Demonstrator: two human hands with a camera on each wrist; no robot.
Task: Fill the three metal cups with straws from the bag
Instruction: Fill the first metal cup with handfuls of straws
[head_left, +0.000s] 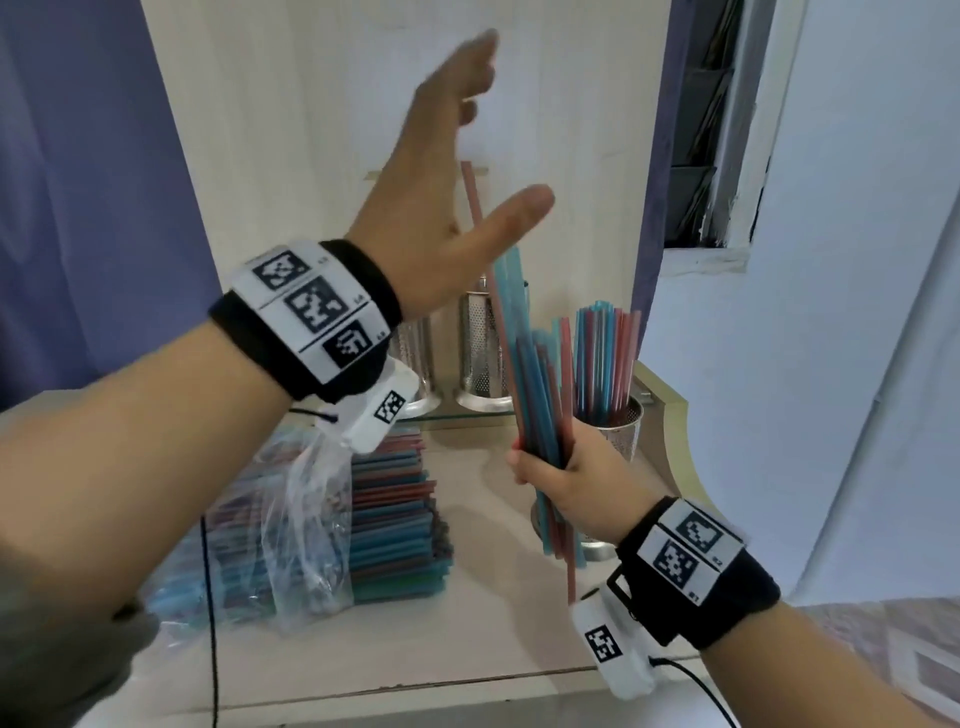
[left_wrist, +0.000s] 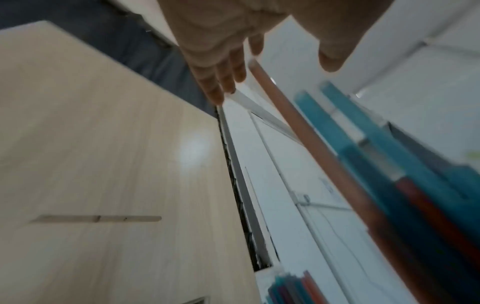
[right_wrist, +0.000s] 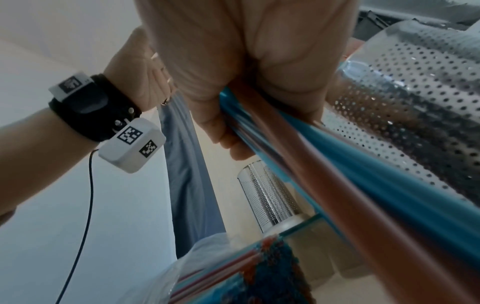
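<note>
Bag (head_left: 306, 525): a clear plastic bag of red and blue straws lies on the pale worktop (head_left: 483, 613), below and left of the raised left hand.
Left hand (head_left: 441, 208): lifted above the cups, fingers straight and spread, holding nothing; its thumb is close to the top of the bundle, though contact cannot be told.
Back cups (head_left: 480, 353): two perforated metal cups stand behind and below the left hand, one partly hidden by the wrist. No straws show in them from here.
Bundle of straws (head_left: 540, 395): a fistful of red and blue straws, standing roughly upright but uneven, one red straw poking well above the rest.
Right hand (head_left: 558, 478): the grip is closed round the lower part of the bundle, with straw ends hanging out beneath the fist.
Filled cup (head_left: 621, 426): just right of the right hand, already packed with upright straws.
Step in hand: most likely squaring up the second load before dropping it in.
Next move: probably level the stray tips, then carry the bundle back and left over an unfilled cup and lower it in straight.
</note>
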